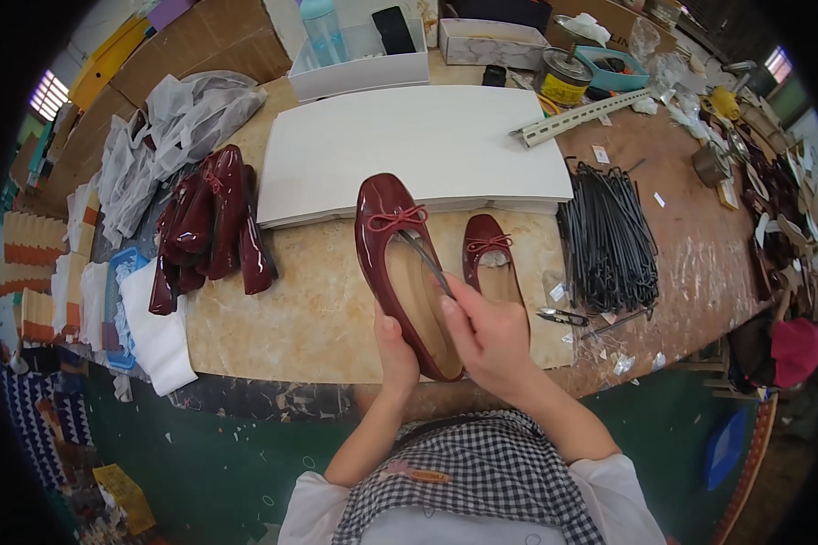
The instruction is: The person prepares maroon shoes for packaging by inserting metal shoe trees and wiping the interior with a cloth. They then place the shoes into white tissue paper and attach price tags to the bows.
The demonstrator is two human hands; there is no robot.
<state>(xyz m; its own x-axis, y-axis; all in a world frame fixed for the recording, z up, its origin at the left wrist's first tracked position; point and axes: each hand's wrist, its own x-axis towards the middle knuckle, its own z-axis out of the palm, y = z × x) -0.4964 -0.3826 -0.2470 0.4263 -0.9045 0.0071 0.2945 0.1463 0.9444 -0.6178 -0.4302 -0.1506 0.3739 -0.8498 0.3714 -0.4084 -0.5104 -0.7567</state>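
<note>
A dark red patent ballet flat (379,254) with a bow and a beige insole is held up over the table's near side, toe pointing away. My left hand (396,354) grips it along its left side near the heel. My right hand (491,331) is closed on a thin dark shoe stick (425,258), whose far end reaches into the shoe's toe below the bow. The matching ballet flat (483,233) lies just to the right, with pale stuffing in its toe and its heel partly hidden behind my right hand. Several similar black sticks (609,236) are heaped farther right.
A stack of white sheets (409,136) lies behind the shoes, with a metal angle strip (582,118) across its right corner. More dark red shoes (214,218) are piled at left beside white tissue (177,113). Small thread snips (562,316) lie near the right shoe.
</note>
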